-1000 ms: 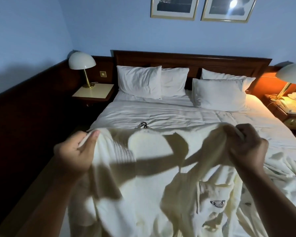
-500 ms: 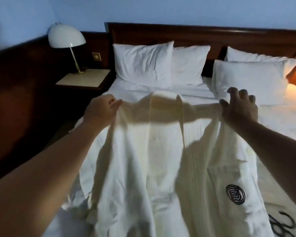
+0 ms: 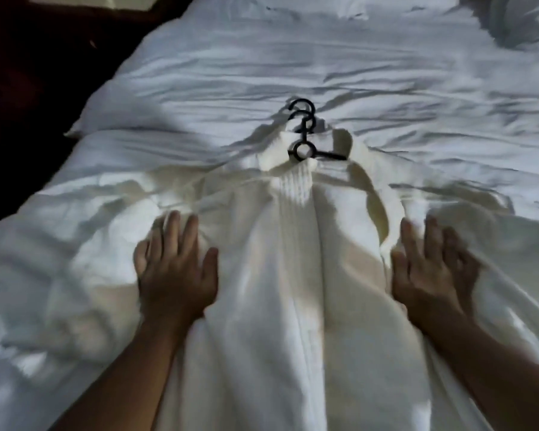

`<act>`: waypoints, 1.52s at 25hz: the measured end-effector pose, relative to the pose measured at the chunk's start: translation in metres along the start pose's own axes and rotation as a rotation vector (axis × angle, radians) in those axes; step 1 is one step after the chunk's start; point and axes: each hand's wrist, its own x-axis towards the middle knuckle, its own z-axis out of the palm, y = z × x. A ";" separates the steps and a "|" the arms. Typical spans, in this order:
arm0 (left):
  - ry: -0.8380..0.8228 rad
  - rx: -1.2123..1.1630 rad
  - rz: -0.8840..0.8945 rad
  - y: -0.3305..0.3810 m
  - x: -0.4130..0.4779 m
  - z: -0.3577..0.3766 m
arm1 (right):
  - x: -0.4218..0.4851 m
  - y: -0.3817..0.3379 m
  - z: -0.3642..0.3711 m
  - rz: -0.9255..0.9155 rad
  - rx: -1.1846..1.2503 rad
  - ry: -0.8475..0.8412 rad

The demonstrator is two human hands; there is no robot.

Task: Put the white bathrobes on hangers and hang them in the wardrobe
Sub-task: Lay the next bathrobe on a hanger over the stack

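At the far left the room falls into dark beside the bed (image 3: 293,57), and nothing there can be made out. The left hand (image 3: 175,269) lies flat on the left side of the bathrobe (image 3: 293,275), its grip wide, fingers straight and spread, holding nothing. The white bathrobe is spread lengthwise down the middle of the bed, collar at the far end. At the collar lie black hangers (image 3: 302,132), hooks pointing far; I cannot tell whether one sits inside the shoulders. The right hand (image 3: 433,269) rests on the bathrobe's right side the same way, grip wide and empty. A pillow (image 3: 511,23) shows at the far right.

The bathrobe looks thick, soft and limp, likely fairly heavy, so it should sag wherever it is unsupported. The shoulders beside the collar seem the best place to take hold. The bed's rumpled duvet is soft and will give under any pressing.
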 end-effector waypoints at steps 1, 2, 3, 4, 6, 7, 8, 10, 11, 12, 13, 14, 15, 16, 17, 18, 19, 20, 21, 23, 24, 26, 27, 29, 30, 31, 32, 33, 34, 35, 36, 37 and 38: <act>-0.001 -0.001 -0.009 0.001 0.000 -0.003 | -0.001 -0.002 -0.005 0.000 0.003 0.028; -0.014 -0.001 -0.022 0.001 -0.001 -0.006 | -0.001 -0.002 -0.006 -0.002 0.002 0.023; -0.036 0.000 -0.029 0.002 -0.001 -0.008 | -0.002 0.000 -0.006 0.009 -0.003 0.003; -0.053 -0.003 -0.033 0.002 0.001 -0.009 | -0.001 0.002 -0.007 0.016 -0.007 -0.057; -0.071 -0.026 -0.034 0.003 0.005 -0.010 | 0.005 0.011 -0.001 0.015 -0.018 -0.169; -0.071 -0.039 -0.039 0.003 0.007 -0.010 | 0.008 0.016 0.003 -0.003 -0.048 -0.206; -0.062 -0.049 -0.044 0.002 0.007 -0.010 | 0.008 0.020 0.007 -0.042 -0.076 -0.224; -0.041 -0.072 -0.045 0.001 0.007 -0.008 | 0.010 0.018 0.002 -0.028 -0.061 -0.213; -0.048 -0.082 -0.049 0.002 0.008 -0.008 | 0.012 0.004 -0.014 0.075 0.002 -0.180; -0.056 -0.090 -0.056 0.001 0.008 -0.008 | 0.015 -0.016 -0.031 0.200 0.146 -0.133; -0.062 -0.096 -0.063 0.001 0.008 -0.009 | 0.019 -0.045 -0.050 0.262 0.303 -0.040; -0.058 -0.099 -0.067 0.000 0.008 -0.008 | 0.021 -0.080 -0.068 0.222 0.447 0.053; -0.059 -0.101 -0.068 0.000 0.008 -0.008 | 0.022 -0.118 -0.082 0.077 0.527 0.131; -0.057 -0.100 -0.067 0.000 0.008 -0.007 | 0.025 -0.156 -0.089 -0.131 0.569 0.155; -0.053 -0.097 -0.066 -0.001 0.008 -0.007 | 0.031 -0.189 -0.085 -0.337 0.587 0.126; -0.042 -0.095 -0.067 -0.002 0.007 -0.007 | 0.038 -0.220 -0.078 -0.452 0.559 0.020; -0.034 -0.097 -0.067 -0.002 0.006 -0.007 | 0.046 -0.244 -0.066 -0.460 0.517 -0.114; -0.029 -0.099 -0.065 -0.001 0.006 -0.006 | 0.054 -0.260 -0.051 -0.392 0.455 -0.216; -0.028 -0.106 -0.063 0.000 0.005 -0.006 | 0.062 -0.270 -0.036 -0.314 0.402 -0.242; -0.021 -0.136 -0.059 -0.001 0.006 -0.007 | 0.062 -0.273 -0.010 -0.274 0.332 -0.120; -0.015 -0.156 -0.056 -0.004 0.007 -0.008 | 0.058 -0.272 0.000 -0.294 0.304 -0.039; -0.004 -0.209 -0.041 -0.008 0.009 -0.010 | 0.052 -0.271 0.014 -0.337 0.276 0.083; 0.004 -0.255 -0.037 -0.008 0.008 -0.012 | 0.052 -0.273 0.018 -0.342 0.268 0.111; 0.065 -0.438 -0.079 -0.008 0.010 -0.021 | 0.055 -0.276 0.023 -0.322 0.238 0.126; 0.112 -0.548 -0.124 -0.012 0.015 -0.026 | 0.056 -0.278 0.026 -0.316 0.221 0.127; 0.155 -0.630 -0.171 -0.020 0.024 -0.033 | 0.058 -0.278 0.028 -0.313 0.212 0.124; 0.159 -0.662 -0.212 -0.033 0.038 -0.042 | 0.059 -0.278 0.030 -0.313 0.206 0.120; 0.098 -0.626 -0.235 -0.049 0.055 -0.051 | 0.060 -0.278 0.032 -0.311 0.197 0.119; -0.055 -0.535 -0.242 -0.066 0.074 -0.058 | 0.059 -0.278 0.032 -0.312 0.182 0.116; -0.270 -0.425 -0.235 -0.081 0.090 -0.066 | 0.059 -0.278 0.031 -0.317 0.167 0.114; -0.481 -0.364 -0.221 -0.094 0.104 -0.073 | 0.058 -0.279 0.030 -0.319 0.158 0.110; -0.656 -0.411 -0.216 -0.105 0.114 -0.081 | 0.059 -0.279 0.029 -0.315 0.148 0.108; -0.759 -0.582 -0.231 -0.115 0.121 -0.088 | 0.059 -0.279 0.028 -0.308 0.135 0.109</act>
